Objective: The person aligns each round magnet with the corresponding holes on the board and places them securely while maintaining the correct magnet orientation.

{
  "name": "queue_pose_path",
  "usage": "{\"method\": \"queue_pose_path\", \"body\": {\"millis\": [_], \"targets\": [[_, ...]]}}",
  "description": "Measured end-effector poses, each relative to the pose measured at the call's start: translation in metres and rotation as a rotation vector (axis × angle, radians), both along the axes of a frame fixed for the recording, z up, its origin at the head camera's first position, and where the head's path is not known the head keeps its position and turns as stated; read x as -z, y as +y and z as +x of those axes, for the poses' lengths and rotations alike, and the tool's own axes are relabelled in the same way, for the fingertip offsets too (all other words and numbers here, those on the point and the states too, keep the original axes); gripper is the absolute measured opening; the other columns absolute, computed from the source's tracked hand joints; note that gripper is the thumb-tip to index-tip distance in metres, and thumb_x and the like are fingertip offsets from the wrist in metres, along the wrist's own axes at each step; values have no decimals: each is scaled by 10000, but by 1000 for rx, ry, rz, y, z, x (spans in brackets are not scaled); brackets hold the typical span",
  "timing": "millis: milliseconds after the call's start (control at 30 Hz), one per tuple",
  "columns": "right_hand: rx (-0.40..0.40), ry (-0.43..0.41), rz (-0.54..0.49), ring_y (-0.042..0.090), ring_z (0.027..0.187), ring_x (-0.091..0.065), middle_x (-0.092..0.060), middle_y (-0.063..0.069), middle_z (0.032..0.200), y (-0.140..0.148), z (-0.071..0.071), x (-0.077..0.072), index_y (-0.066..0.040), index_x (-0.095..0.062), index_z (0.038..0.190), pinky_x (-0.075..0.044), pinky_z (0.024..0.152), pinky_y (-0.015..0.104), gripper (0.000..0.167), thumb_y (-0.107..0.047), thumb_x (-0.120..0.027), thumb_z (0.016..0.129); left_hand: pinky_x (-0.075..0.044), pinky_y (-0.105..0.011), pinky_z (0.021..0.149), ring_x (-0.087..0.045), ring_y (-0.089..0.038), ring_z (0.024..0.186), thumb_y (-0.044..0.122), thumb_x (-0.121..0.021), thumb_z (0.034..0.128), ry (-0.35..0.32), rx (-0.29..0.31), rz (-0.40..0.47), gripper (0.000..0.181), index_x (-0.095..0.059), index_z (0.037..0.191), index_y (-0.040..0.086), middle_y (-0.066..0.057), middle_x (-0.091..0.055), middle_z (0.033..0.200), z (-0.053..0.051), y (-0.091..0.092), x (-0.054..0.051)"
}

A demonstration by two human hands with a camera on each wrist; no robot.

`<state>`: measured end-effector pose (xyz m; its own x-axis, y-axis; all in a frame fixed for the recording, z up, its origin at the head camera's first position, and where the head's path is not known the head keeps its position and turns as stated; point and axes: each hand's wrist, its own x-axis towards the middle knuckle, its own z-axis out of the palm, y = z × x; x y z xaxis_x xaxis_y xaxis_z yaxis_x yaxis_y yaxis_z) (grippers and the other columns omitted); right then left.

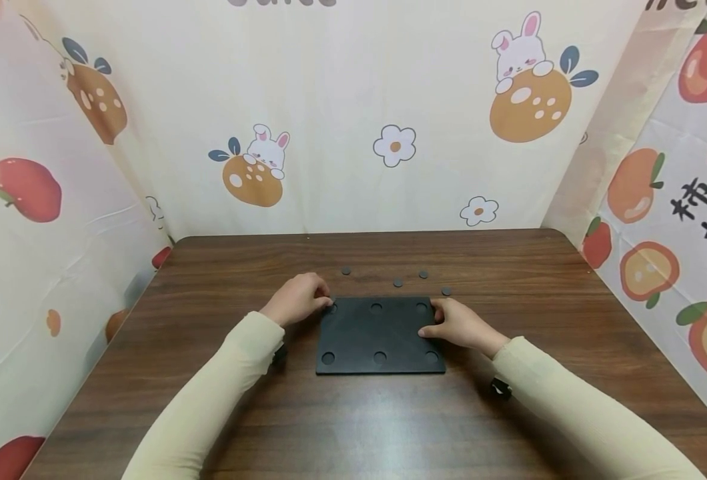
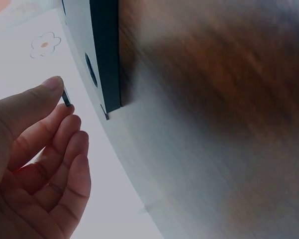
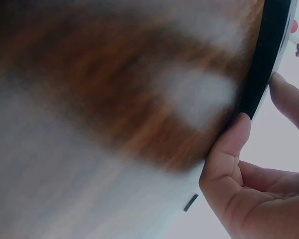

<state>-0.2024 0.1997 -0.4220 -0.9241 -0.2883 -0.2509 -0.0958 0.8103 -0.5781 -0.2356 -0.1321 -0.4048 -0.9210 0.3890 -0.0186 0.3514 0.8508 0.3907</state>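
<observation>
I'm seeing the left hand pinching, seemingly, a dark disc near the far-left corner of the board, the right hand gripping its edge, thumb on top.

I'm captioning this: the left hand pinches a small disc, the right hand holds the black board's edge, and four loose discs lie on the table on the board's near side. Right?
Not quite: the four loose discs lie on the table beyond the far edge of the black board, as the head view shows. The rest stands.
</observation>
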Motion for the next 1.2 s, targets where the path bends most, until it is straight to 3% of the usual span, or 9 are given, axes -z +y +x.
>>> {"method": "queue_pose_path", "body": {"millis": [300,800,1200], "targets": [[-3,8,3,179,699,-473,-553,102,920,1,0,1,72,-446,1395,-365,635,316,732,-302,-765,853,-526,-317,760,-589,-117,805,243,-727,896,13,38,3,139,-735,968,124,11,-640,923,12,1,1],[-12,17,-15,173,637,-449,-518,82,820,1,-1,2,5,-556,1219,-344,583,309,515,-290,-766,852,-518,-311,761,-579,-107,805,251,-737,886,38,71,0,158,-733,980,123,18,-639,929,31,0,-4],[-10,6,1,191,765,-496,-566,121,985,2,0,2,71,-423,1419,-386,666,321,768,-322,-763,854,-515,-297,761,-581,-85,817,234,-742,880,30,87,4,161,-738,999,126,29,-643,954,44,-2,-3]]}}
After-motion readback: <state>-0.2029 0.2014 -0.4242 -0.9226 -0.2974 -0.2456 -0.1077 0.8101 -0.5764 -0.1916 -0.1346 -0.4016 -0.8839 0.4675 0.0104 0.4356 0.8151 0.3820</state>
